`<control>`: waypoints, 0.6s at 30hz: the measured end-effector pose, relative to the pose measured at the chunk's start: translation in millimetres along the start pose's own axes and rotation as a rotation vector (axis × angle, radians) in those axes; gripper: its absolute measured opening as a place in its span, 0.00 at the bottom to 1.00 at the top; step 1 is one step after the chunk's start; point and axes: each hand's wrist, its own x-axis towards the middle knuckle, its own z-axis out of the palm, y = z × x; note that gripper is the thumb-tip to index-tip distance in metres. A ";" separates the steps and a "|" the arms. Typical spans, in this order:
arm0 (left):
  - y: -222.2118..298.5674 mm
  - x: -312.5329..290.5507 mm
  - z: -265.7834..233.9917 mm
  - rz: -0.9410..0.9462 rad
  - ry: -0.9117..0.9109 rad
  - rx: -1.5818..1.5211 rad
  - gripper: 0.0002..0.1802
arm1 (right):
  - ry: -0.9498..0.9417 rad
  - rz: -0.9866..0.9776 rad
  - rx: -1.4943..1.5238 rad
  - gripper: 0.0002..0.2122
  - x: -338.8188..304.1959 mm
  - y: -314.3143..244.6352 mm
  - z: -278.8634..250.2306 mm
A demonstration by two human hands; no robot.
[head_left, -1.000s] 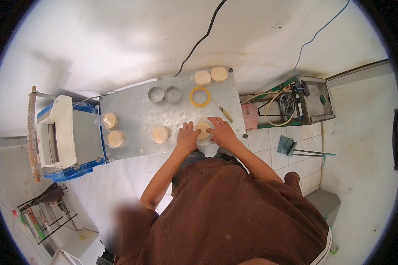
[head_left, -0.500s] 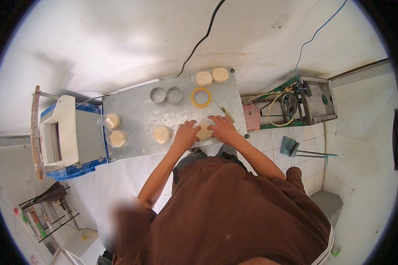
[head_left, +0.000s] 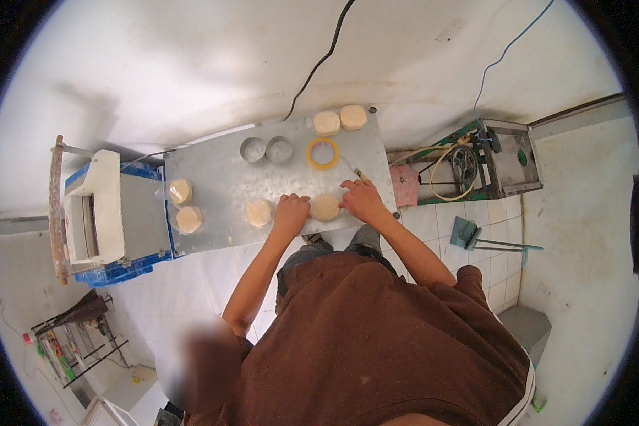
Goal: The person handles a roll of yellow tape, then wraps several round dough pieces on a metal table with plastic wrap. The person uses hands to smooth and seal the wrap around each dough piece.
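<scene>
A round, pale, flat stack [head_left: 326,206], like dough wrappers, lies near the front edge of the metal table [head_left: 213,167]. At its left edge is my left hand [head_left: 292,214], fingers curled and closed. My right hand [head_left: 363,201] is at the right edge, also bent closed, its thumb close to the stack. What the fingertips hold, if anything, is too small to make out. Just left of my left hand sits another pale round stack [head_left: 259,212]. Behind my right hand lie a roll of yellow tape [head_left: 322,154] and a knife [head_left: 357,172], its handle partly covered by the hand.
Two metal rings [head_left: 253,150] stand at the back. Two wrapped stacks [head_left: 339,121] sit at the far right and two more [head_left: 185,205] at the left end. A white-and-blue machine [head_left: 106,209] adjoins the left side; a belt-driven machine [head_left: 464,165] stands right. A dustpan [head_left: 464,233] rests on the floor.
My hands have moved apart, uncovering more of the stack between them. The left shifted slightly left; the right moved right and toward the knife, now covering part of its handle.
</scene>
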 end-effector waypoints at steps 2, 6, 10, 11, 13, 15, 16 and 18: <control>5.6 -1.9 -4.0 -0.014 0.000 -0.068 0.21 | -0.009 -0.003 0.017 0.11 0.7 -2.3 0.2; 13.9 -4.1 -11.9 0.037 0.014 -0.122 0.30 | 0.092 -0.065 0.176 0.12 1.4 -7.9 -2.2; 15.8 -1.7 -16.1 0.046 -0.066 -0.090 0.39 | 0.047 -0.104 0.107 0.10 3.2 -9.7 -7.3; 15.8 0.3 -16.8 0.040 -0.079 -0.060 0.40 | 0.045 -0.118 0.076 0.09 4.6 -10.1 -8.3; 15.0 1.2 -17.9 0.020 -0.104 -0.033 0.43 | -0.004 -0.080 0.021 0.10 8.1 -10.7 -9.9; 13.1 0.6 -19.0 -0.009 -0.139 -0.034 0.45 | -0.064 -0.038 -0.017 0.11 10.7 -8.9 -11.9; 12.6 -0.4 -19.0 -0.011 -0.123 -0.044 0.44 | -0.106 -0.011 -0.025 0.11 11.6 -7.2 -13.1; 12.1 -4.0 -17.8 -0.015 -0.107 -0.052 0.43 | -0.123 -0.005 -0.016 0.11 10.4 -5.5 -14.8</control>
